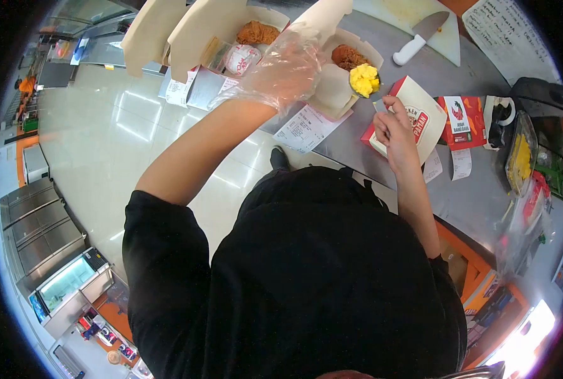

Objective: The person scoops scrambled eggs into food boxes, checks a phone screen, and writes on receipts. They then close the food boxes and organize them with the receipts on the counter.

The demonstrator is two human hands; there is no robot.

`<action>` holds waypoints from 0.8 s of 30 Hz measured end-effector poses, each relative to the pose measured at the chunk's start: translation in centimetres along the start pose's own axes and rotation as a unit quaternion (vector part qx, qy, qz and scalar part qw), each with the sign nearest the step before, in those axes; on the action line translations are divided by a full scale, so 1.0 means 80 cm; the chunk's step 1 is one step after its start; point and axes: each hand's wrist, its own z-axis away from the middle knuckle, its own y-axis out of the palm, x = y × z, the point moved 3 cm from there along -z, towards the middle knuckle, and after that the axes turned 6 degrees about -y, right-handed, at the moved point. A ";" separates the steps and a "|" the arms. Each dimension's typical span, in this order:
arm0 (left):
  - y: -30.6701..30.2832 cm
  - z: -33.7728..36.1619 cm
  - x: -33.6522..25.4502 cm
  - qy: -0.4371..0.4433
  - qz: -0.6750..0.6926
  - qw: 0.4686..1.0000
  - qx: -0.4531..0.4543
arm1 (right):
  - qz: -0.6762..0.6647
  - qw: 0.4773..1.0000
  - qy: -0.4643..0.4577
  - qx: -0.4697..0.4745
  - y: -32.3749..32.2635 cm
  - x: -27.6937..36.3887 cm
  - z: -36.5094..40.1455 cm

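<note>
glossy pale floor (105, 126), s/s counter (471, 196), steel cabinets (35, 227)

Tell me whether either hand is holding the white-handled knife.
No: the knife lies on the cutting board, apart from the gloved left hand and the bare right hand.

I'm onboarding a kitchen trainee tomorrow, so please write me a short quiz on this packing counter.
1. Which hand wears a clear plastic glove? A) left B) right C) both
2. True or false: the white-handled knife lies on the floor.
3. Fill in: the scoop in the right hand carries ____ food.
Key:
1. A. The left hand is gloved and the right is bare.
2. False. It lies on the cutting board.
3. Yellow. The yellow food shows next to the fried chicken in the open box.
</note>
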 end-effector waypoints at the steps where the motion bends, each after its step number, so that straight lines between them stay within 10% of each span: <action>1: -0.005 0.008 -0.002 0.000 0.001 1.000 0.001 | 0.000 1.000 0.001 0.000 -0.004 -0.012 -0.004; 4: -0.014 0.021 -0.005 0.023 0.136 0.990 0.032 | 0.228 0.968 -0.099 0.031 -0.007 -0.033 -0.015; 6: -0.007 0.022 -0.015 0.088 0.126 0.984 0.090 | 0.446 0.848 -0.284 0.045 0.013 -0.021 -0.002; 9: -0.007 0.009 -0.008 0.040 0.155 0.956 0.245 | 0.642 0.711 -0.271 0.097 0.037 -0.023 0.011; 15: 0.027 0.024 -0.012 0.026 0.133 0.990 0.051 | 0.682 0.688 -0.218 0.122 0.047 -0.013 0.016; 24: -0.017 0.037 -0.019 0.066 0.184 0.972 0.133 | 0.648 0.726 -0.218 0.071 0.042 -0.010 0.024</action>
